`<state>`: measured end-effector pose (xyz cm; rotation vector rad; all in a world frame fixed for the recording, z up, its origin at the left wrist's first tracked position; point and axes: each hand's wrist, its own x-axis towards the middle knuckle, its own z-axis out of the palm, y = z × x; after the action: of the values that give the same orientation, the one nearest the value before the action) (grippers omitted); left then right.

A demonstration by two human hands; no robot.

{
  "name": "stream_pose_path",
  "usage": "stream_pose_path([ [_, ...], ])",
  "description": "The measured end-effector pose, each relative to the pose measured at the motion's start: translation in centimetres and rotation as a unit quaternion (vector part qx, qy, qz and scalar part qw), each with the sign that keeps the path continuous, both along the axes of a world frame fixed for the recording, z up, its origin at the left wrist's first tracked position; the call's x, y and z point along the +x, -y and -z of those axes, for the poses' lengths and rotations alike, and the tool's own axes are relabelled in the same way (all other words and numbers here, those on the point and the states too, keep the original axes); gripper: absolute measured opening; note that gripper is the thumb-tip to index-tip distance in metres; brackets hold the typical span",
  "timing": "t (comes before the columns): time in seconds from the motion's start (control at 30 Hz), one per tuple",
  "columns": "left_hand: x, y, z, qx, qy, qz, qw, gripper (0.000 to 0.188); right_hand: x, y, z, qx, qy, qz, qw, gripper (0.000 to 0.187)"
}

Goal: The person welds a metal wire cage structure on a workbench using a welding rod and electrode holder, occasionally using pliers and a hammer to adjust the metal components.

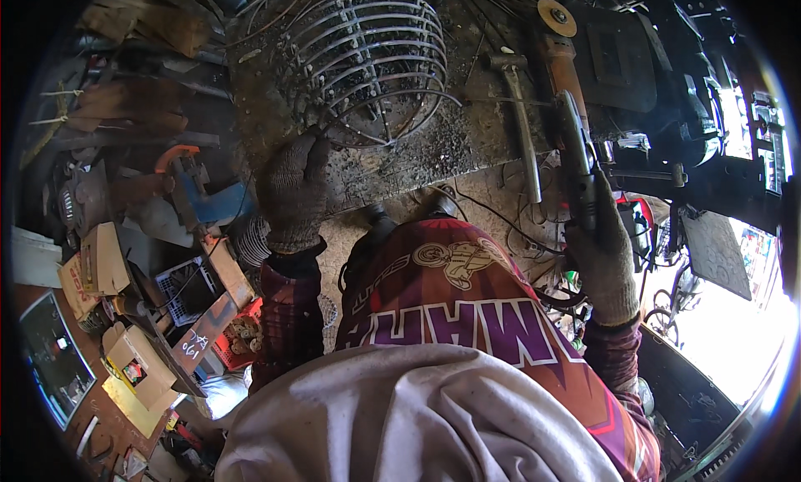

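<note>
The wire cage [365, 62] lies on the table [477, 153], its middle rod [380, 107] running forward and a little to the left. The left hand [296, 190] is the nearer one, at the cage's near left edge, so the cage lies ahead and right of its fingers (whether they pinch it, I cannot tell). Well right of the cage, the right hand [602, 257] has its fingers closed around a metal tool [577, 144]; between cage and tool is a hammer [524, 132].
</note>
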<state>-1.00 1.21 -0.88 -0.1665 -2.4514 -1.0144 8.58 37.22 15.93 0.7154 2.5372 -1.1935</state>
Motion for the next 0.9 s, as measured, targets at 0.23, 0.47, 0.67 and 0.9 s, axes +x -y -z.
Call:
stream_pose_path([
  [0.23,0.2,0.6,2.2,0.052,0.007,-0.002,0.999,0.015,1.4,-1.1,2.7,0.182,-0.200,-0.203,0.941,0.079],
  [0.47,0.3,0.4,0.3,-0.015,0.021,-0.005,1.000,0.018,1.7,-0.9,1.6,0.060,-0.087,-0.122,0.987,0.069],
  [0.67,-0.1,0.1,0.0,-0.035,0.037,0.014,0.999,0.019,2.2,-1.3,1.7,0.101,-0.042,-0.104,0.988,0.061],
  [0.9,0.4,-0.3,-0.2,0.083,0.102,-0.016,0.991,0.023,1.7,-1.8,2.2,0.183,-0.148,-0.121,0.964,0.076],
])
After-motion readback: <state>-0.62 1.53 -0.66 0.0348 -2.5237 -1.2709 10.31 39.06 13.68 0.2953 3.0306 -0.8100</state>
